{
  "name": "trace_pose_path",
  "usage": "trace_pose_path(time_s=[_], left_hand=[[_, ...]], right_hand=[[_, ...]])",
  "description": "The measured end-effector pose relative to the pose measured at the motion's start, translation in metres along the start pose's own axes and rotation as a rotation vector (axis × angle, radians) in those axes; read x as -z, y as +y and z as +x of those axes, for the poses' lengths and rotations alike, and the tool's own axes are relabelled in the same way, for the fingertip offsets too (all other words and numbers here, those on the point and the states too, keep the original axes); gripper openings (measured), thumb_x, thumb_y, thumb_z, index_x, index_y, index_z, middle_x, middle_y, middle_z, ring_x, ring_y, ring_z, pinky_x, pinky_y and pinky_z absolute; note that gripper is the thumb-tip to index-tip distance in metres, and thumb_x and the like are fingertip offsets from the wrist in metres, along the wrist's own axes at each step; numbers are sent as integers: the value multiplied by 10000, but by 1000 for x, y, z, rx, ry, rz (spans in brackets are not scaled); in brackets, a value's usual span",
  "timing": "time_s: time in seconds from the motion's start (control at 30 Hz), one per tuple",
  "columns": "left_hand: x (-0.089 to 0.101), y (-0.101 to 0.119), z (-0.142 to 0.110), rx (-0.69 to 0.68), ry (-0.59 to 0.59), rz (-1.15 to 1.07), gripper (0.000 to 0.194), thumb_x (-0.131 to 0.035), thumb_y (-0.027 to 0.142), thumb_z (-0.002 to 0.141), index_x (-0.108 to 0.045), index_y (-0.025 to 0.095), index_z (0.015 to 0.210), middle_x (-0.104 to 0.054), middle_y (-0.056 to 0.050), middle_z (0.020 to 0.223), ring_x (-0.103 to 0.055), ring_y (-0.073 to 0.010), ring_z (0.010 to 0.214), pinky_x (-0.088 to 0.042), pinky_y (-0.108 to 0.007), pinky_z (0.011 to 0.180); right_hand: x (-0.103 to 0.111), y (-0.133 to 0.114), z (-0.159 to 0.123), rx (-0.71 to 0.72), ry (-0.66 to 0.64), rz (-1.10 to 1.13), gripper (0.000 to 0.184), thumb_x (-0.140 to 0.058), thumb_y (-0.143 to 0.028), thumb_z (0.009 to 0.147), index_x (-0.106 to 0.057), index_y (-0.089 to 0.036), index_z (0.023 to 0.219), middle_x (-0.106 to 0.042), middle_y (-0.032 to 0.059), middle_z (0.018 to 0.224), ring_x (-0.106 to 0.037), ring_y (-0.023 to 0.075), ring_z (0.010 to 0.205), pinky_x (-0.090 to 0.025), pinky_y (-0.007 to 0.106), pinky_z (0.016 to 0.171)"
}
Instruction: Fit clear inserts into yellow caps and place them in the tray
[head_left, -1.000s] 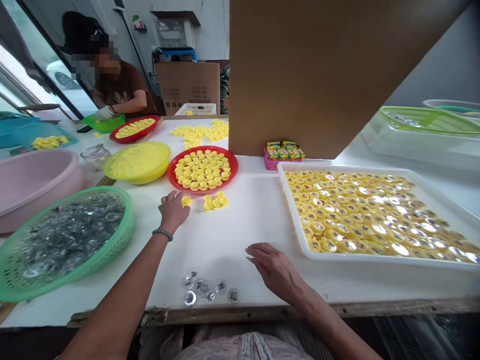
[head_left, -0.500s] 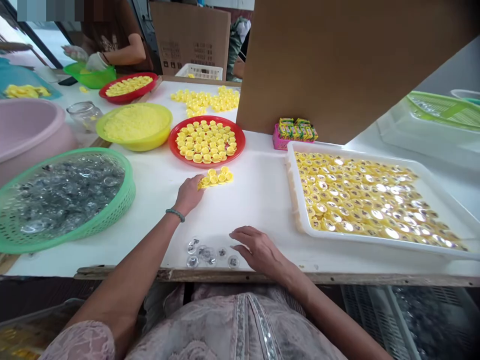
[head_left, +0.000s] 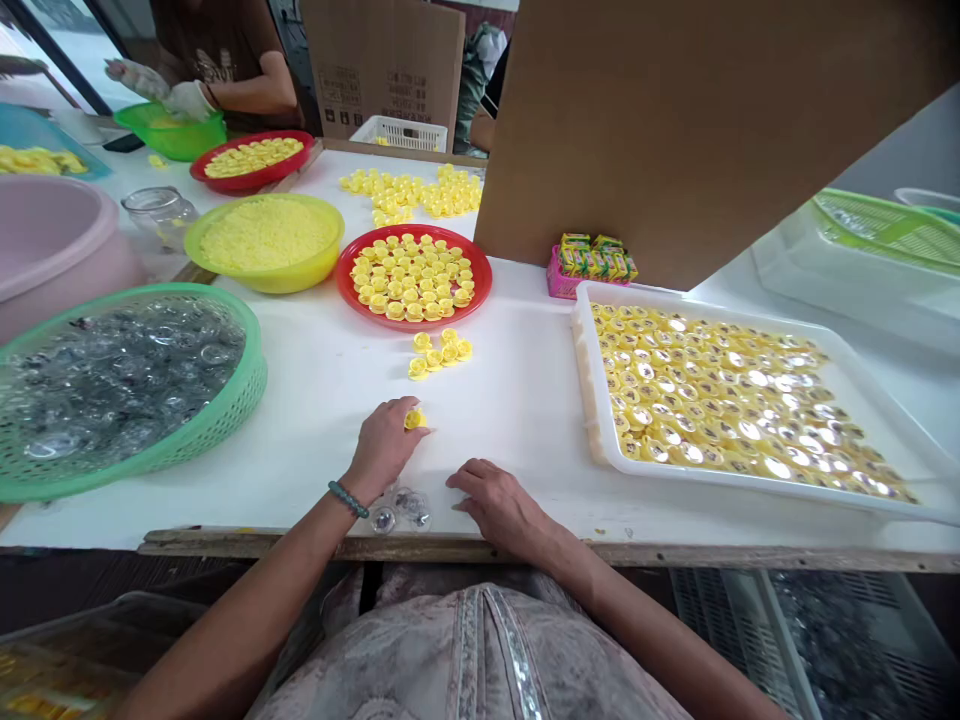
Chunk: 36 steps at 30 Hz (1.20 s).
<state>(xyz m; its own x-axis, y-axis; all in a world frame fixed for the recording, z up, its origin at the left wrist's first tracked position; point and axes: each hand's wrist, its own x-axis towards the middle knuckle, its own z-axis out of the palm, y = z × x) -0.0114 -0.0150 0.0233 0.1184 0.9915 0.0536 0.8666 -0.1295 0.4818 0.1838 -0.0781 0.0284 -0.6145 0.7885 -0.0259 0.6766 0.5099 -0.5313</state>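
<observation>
My left hand [head_left: 386, 447] is closed, pinching a small yellow cup-shaped piece [head_left: 415, 418] between thumb and fingers just above the white table. Beyond it lies a loose group of similar yellow pieces [head_left: 448, 350]. My right hand [head_left: 499, 505] rests low over the table near its front edge, fingers loosely bent and thumb apart; nothing shows between them, though its underside is hidden. Between my wrists lie a few clear round plastic covers [head_left: 411, 508] with dark prints, partly hidden by my left hand.
A red plate [head_left: 480, 290] of yellow pieces stands ahead, beside a yellow bowl [head_left: 330, 250] of yellow stuff. To the left is a green basket [head_left: 251, 380] of clear covers; to the right, a white tray [head_left: 697, 480] of covered yellow pieces. A gloved person [head_left: 232, 90] works far left.
My left hand has drawn back toward me from the yellow group, bringing one yellow piece. My right hand has shifted slightly left, and fewer clear covers show beside it.
</observation>
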Motion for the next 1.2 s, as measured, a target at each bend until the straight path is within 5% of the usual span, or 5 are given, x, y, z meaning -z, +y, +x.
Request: trace_pose_path(time_s=[0.3,0.5,0.8,0.97,1.2], left_hand=[[-1,27,-35,-41,111,-97,326,-590,178,802,-511,179,1119,-562,-67,1042,-577,-207,842,-450,-303,737],[-7,30,-60,-73,-243,-230,143,-583,122,770,-589,185,899,-600,-13,816,-561,-175,716,-424,-281,662],[-16,39,-59,50,-422,-606,108,-577,200,761,-675,210,807,-671,-2,773,-586,-170,708,-419,-265,662],[-13,36,-54,242,-371,-912,188,-631,362,746,-643,175,737,-584,9,592,-494,-134,532,-377,-233,494],[-10,36,-55,300,-271,-1113,232,-664,380,733,-637,158,795,-642,-36,704,-596,-172,676,-472,-267,638]], right_hand=[[6,13,-24,-172,71,98,275,-650,-148,758,-630,-177,1031,-594,63,920,-570,170,851,-454,265,759],[-2,4,-14,-204,29,62,184,-671,-112,723,-623,-160,894,-581,46,869,-567,154,792,-429,232,678],[-4,5,-16,-339,174,423,74,-636,-141,741,-570,-170,757,-590,-29,655,-533,101,600,-397,201,572],[5,1,-7,-312,363,604,56,-637,-224,767,-632,-173,788,-617,-3,713,-560,112,652,-438,216,611],[4,-3,-1,-172,538,479,79,-629,-188,784,-632,-184,863,-595,12,783,-558,106,668,-456,225,635]])
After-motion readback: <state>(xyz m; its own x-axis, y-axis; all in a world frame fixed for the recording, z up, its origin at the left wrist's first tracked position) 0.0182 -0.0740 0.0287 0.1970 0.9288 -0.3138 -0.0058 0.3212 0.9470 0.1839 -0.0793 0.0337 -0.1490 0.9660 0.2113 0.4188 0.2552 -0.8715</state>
